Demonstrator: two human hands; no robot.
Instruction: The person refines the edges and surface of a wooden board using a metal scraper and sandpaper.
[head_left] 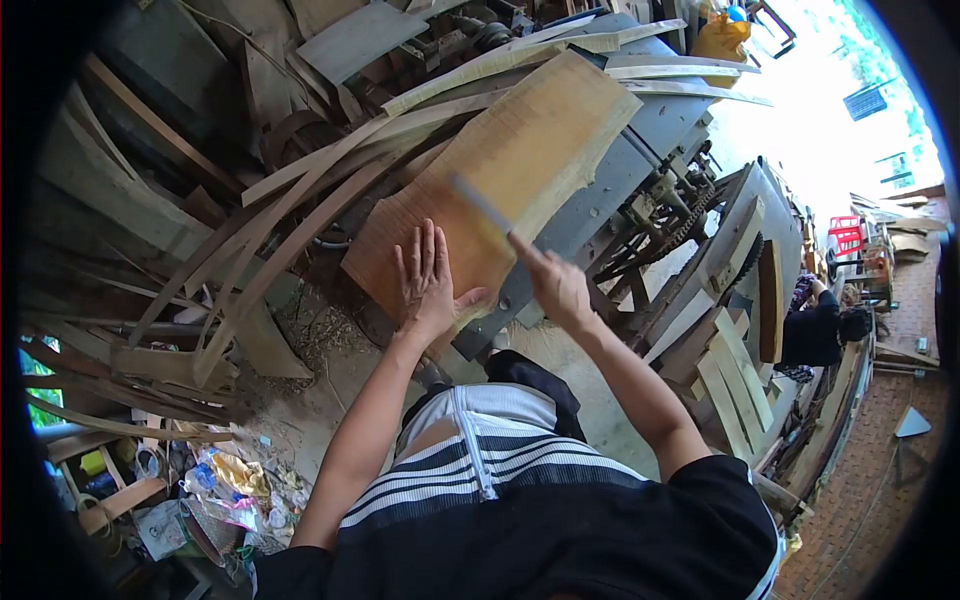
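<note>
A broad wooden slab with a live edge on its right lies slanted across a grey metal machine table. On its near end my left hand rests flat, fingers stretched out and thumb apart. My right hand is closed around the handle of a narrow grey-bladed tool near the slab's right edge. The blade reaches up and left over the slab's face and is blurred by motion; its exact kind I cannot tell.
Long curved wooden strips run along the slab's left side. The machine table has exposed gears beneath. Pale cut boards lie to the right. Another person is farther right. Rubbish and plastic bags lie at lower left.
</note>
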